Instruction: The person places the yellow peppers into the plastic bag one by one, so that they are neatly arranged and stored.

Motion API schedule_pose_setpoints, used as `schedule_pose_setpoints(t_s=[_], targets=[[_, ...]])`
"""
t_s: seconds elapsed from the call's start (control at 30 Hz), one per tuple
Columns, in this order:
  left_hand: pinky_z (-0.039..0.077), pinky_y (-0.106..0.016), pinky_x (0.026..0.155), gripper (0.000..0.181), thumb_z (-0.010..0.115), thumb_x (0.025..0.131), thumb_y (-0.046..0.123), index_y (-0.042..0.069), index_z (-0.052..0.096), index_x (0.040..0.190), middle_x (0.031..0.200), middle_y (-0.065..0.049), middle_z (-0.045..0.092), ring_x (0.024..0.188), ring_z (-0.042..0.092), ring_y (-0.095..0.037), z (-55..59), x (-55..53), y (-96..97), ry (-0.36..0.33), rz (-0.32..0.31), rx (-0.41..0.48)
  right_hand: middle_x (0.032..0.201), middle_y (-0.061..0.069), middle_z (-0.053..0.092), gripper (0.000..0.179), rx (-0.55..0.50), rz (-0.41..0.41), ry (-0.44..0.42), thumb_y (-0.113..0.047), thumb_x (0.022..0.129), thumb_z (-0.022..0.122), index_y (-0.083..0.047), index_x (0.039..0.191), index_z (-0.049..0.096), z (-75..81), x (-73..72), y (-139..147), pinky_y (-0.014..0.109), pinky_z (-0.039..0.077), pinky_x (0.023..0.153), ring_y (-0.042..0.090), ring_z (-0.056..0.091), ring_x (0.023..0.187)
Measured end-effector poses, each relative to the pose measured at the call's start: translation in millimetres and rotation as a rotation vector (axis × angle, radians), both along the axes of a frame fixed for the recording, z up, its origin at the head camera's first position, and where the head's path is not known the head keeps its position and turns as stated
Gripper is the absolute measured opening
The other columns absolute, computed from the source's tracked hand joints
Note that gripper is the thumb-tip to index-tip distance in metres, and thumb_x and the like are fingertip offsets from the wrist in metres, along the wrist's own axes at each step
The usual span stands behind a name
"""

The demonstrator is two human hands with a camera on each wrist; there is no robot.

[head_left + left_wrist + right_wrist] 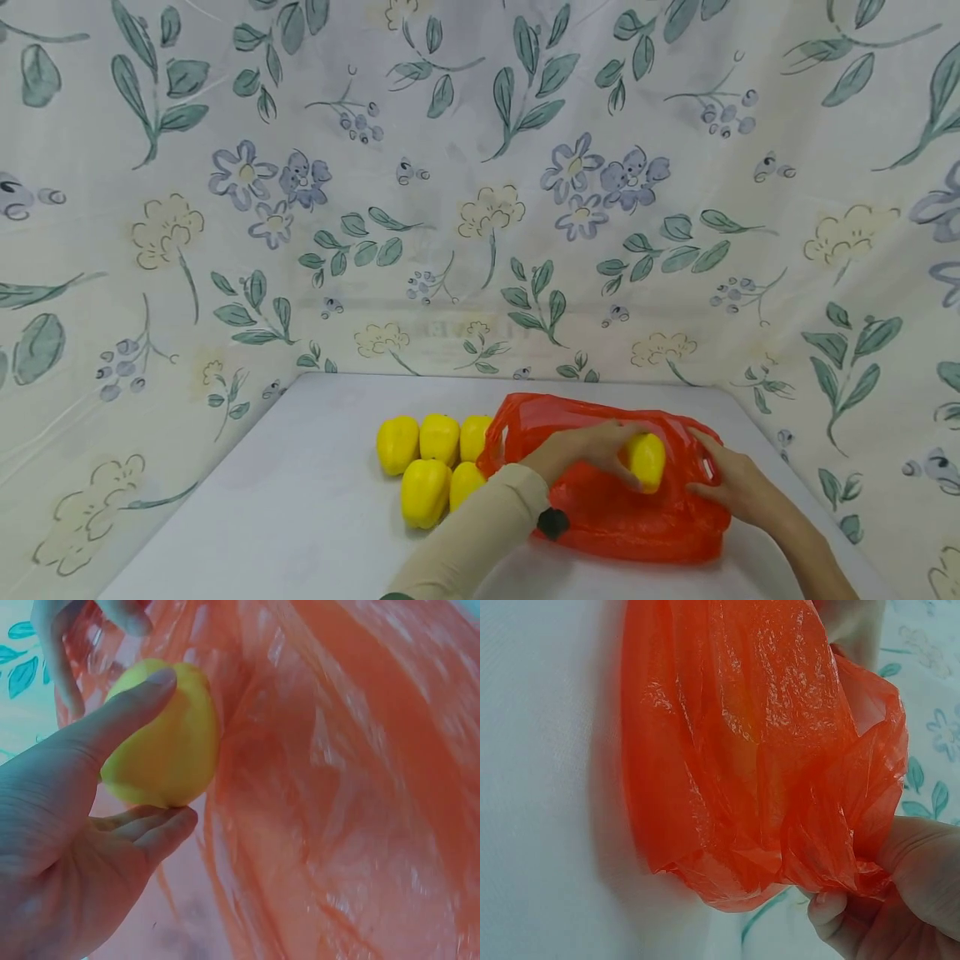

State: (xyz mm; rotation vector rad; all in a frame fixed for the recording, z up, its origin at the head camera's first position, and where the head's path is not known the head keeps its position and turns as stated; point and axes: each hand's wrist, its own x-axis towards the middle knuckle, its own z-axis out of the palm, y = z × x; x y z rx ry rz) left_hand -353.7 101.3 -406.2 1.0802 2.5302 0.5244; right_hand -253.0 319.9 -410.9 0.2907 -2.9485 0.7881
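A red plastic bag [600, 517] lies spread on the table, its handle at the right side. My left hand [592, 446] grips a yellow bell pepper [647, 462], thumb on one side and fingers on the other, over the bag's mouth. The left wrist view shows this pepper [169, 742] against the bag's crinkled film [322, 795]. With thumb and fingers my right hand [738, 483] pinches the bag's right edge. In the right wrist view the right hand [900, 907] bunches the film, and a faint yellow patch shows through the bag [742, 727].
Left of the bag, several yellow bell peppers [426, 493] stand in two rows on the white table [300, 500]. My left forearm partly covers the nearer row. A flower-printed curtain [450, 208] hangs behind and along both sides of the table.
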Motion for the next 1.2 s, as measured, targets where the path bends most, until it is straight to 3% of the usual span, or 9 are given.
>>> schedule_pose_setpoints(t_s=[0.2,0.27,0.47,0.7,0.97,1.2], targets=[[0.052,-0.025,0.085,0.074,0.081,0.078,0.036,0.045,0.041,0.139,0.129,0.022,0.049,0.118,0.043,-0.001,-3.4,0.2,12.2,-0.074,-0.049,0.13,0.13,0.029,0.056,0.088,-0.03,-0.005,-0.025,-0.017,0.078,0.081,0.005,0.147,0.03,-0.1,1.2,-0.4,0.044,0.06,0.079,0.039,0.059,0.107],[0.053,-0.028,0.086,0.073,0.081,0.078,0.038,0.047,0.041,0.138,0.129,0.021,0.049,0.118,0.042,-0.002,-4.7,1.8,13.9,-0.088,-0.004,0.12,0.129,0.029,0.056,0.088,-0.037,0.001,-0.025,-0.017,0.078,0.081,0.005,0.147,0.03,-0.3,1.5,-0.3,0.043,0.06,0.079,0.037,0.06,0.106],[0.049,-0.035,0.097,0.078,0.076,0.08,0.047,0.047,0.031,0.144,0.137,0.014,0.045,0.119,0.041,-0.008,-9.7,4.7,16.4,-0.036,0.105,0.003,0.127,0.028,0.058,0.085,-0.023,0.021,0.004,-0.015,0.078,0.081,0.005,0.146,0.033,-2.5,2.0,-0.7,0.039,0.061,0.076,0.034,0.061,0.103],[0.05,-0.032,0.094,0.075,0.077,0.081,0.042,0.042,0.037,0.144,0.129,0.014,0.05,0.116,0.042,-0.009,-14.0,2.1,18.2,-0.051,0.109,0.08,0.128,0.028,0.057,0.085,-0.023,0.016,0.004,-0.015,0.078,0.081,0.004,0.146,0.033,-2.8,1.8,-0.5,0.042,0.061,0.077,0.036,0.061,0.104],[0.049,-0.035,0.097,0.075,0.078,0.081,0.04,0.045,0.036,0.144,0.133,0.016,0.048,0.12,0.041,-0.01,-22.3,-3.5,20.3,-0.085,0.118,0.153,0.128,0.029,0.057,0.086,-0.017,0.02,0.001,-0.016,0.078,0.081,0.005,0.146,0.032,-1.3,0.8,0.6,0.043,0.06,0.077,0.035,0.06,0.104],[0.046,-0.031,0.106,0.084,0.073,0.085,0.041,0.036,0.024,0.152,0.143,0.006,0.041,0.121,0.044,-0.011,-25.8,-4.5,21.1,-0.005,0.095,0.114,0.13,0.031,0.055,0.086,-0.005,0.008,-0.006,-0.016,0.079,0.08,0.007,0.146,0.031,0.1,-0.3,0.8,0.046,0.06,0.08,0.038,0.06,0.104]])
